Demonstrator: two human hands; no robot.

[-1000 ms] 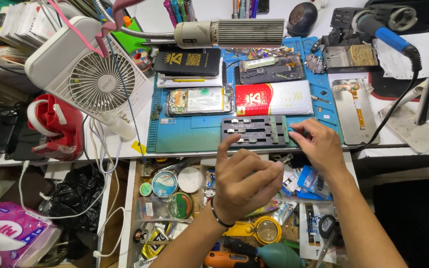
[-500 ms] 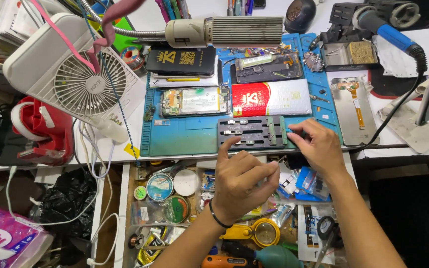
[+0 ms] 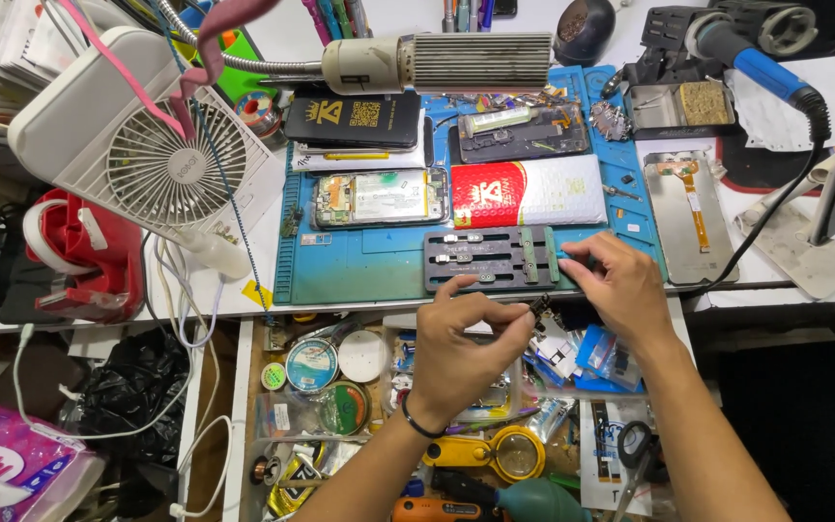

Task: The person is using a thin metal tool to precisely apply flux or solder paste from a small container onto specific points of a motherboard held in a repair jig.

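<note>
Both hands are seen from the head camera, low in the middle of the picture. The left hand point(image 3: 466, 333) is held above the open drawer point(image 3: 244, 416), with thumb and forefinger pressed together on a small dark part point(image 3: 539, 307); what kind of part it is cannot be told, because it is tiny and partly hidden by the fingers. The right hand point(image 3: 620, 285) is laid on the right end of the dark metal holding fixture point(image 3: 495, 259), its fingertips pinching one of the sliding clamps, probably so that the fixture is kept steady while the part is brought near it.

The fixture is placed at the front edge of the blue work mat point(image 3: 359, 266), which covers the counter point(image 3: 804, 251), so it is close to both hands. Behind it, an opened phone point(image 3: 379, 198) with its inside showing and a red padded pouch point(image 3: 529, 190) are laid side by side. Further back a black phone point(image 3: 355, 121) and a second dark tray point(image 3: 519, 133) are seen. A display panel with orange flex cable point(image 3: 688, 213) is put just beside the mat on the right, apart from the work.

On the left a white desk fan point(image 3: 161, 164) is turned toward the mat, and a lamp on a flexible neck point(image 3: 437, 63) is hung over it, seemingly for light on the work. The drawer under the hands is filled with tape rolls point(image 3: 311, 362), a yellow magnifier point(image 3: 495, 452) and scissors point(image 3: 635, 454).
</note>
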